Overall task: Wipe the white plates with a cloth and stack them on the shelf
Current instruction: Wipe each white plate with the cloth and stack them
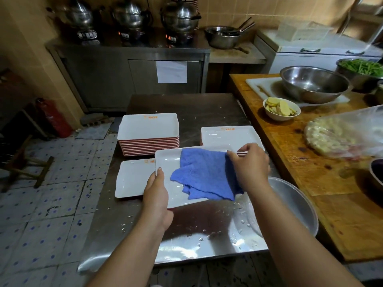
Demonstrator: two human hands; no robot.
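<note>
Held above the wet steel table (186,235): one white rectangular plate (172,162), tilted slightly. Gripped at its near-left edge by the left hand (156,195), thumb over the rim, fingers hidden beneath. Draped across the plate's right half: a blue cloth (205,172), pinched at its far-right corner by the right hand (249,166), fingers curled around the fabric. Just left of and partly under the held plate, flat on the table: a single plate (132,179). Farther back on the left, a tall stack of plates (148,133). To the far right, partly behind the right hand, a shorter stack (228,135). At the near right, against the wooden counter (300,158), a round metal basin (294,206).
</note>
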